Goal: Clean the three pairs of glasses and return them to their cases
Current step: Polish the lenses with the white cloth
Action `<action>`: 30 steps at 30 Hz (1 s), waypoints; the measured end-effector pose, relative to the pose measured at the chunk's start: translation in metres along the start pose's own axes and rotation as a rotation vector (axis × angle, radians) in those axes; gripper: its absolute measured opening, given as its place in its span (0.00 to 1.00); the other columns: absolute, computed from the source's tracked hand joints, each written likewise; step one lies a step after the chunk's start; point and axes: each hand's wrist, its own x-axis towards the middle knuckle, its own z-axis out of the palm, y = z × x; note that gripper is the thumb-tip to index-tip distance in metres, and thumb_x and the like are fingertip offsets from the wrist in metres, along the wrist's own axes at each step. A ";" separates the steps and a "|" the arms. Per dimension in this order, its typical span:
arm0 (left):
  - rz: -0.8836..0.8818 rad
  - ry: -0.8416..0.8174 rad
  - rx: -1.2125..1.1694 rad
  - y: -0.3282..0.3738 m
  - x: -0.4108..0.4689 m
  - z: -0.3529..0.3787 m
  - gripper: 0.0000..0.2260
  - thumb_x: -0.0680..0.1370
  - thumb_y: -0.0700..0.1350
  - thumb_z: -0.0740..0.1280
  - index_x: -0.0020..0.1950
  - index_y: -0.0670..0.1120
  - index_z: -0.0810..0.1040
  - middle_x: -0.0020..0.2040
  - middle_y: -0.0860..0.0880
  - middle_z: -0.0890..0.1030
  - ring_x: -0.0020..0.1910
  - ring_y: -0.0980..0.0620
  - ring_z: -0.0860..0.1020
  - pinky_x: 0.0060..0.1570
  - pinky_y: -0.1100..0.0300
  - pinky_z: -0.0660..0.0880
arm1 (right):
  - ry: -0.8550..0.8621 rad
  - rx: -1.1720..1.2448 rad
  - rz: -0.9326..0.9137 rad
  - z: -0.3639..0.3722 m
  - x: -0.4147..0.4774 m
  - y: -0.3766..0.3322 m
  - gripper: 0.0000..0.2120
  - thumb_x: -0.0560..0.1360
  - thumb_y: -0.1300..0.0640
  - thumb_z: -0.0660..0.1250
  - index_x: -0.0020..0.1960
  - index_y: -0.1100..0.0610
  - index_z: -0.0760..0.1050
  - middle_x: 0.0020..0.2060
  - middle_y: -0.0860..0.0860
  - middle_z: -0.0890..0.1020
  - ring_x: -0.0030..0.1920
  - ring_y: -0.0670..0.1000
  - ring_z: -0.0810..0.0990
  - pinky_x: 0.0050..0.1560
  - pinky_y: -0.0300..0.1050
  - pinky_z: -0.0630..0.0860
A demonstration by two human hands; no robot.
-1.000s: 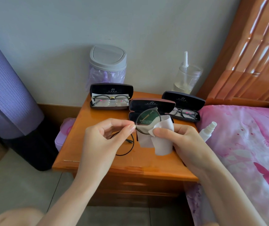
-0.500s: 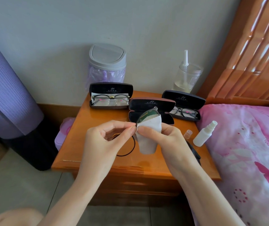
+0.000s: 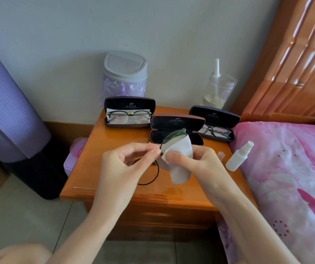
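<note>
White cloth (image 3: 179, 149): folded over one lens; right hand (image 3: 200, 164) fingers pinch it.
Left hand (image 3: 126, 166): fingers pinch the glasses (image 3: 172, 135) frame, above the table (image 3: 91, 149).
Middle case (image 3: 177, 121): open, just behind.
Left case (image 3: 130, 104), right case (image 3: 214, 115): open, a pair in each.

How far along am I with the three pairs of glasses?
Two pairs lie in the left case and right case; cleaned or not, unclear. The left hand pinches the third pair; the right hand wipes it with the cloth. Left: filling the empty middle case, shutting lids.
</note>
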 end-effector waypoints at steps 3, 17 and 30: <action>-0.002 -0.002 -0.007 0.001 0.002 -0.001 0.07 0.71 0.41 0.73 0.41 0.55 0.82 0.38 0.63 0.84 0.43 0.66 0.81 0.39 0.76 0.74 | -0.036 -0.033 0.017 -0.009 0.000 -0.001 0.04 0.70 0.55 0.72 0.42 0.56 0.82 0.32 0.44 0.83 0.34 0.40 0.79 0.33 0.31 0.73; 0.048 -0.052 0.045 -0.001 0.003 -0.003 0.07 0.70 0.42 0.72 0.42 0.55 0.82 0.40 0.64 0.84 0.44 0.65 0.81 0.40 0.76 0.74 | 0.011 0.157 -0.049 0.007 0.005 0.001 0.15 0.66 0.52 0.74 0.47 0.61 0.83 0.44 0.56 0.85 0.48 0.57 0.82 0.50 0.49 0.79; 0.030 -0.012 0.044 0.001 0.002 -0.002 0.06 0.72 0.43 0.72 0.42 0.55 0.82 0.38 0.64 0.83 0.44 0.66 0.80 0.40 0.77 0.73 | 0.167 0.254 -0.037 0.007 0.011 -0.005 0.16 0.68 0.45 0.69 0.44 0.58 0.82 0.41 0.53 0.82 0.46 0.50 0.79 0.54 0.48 0.73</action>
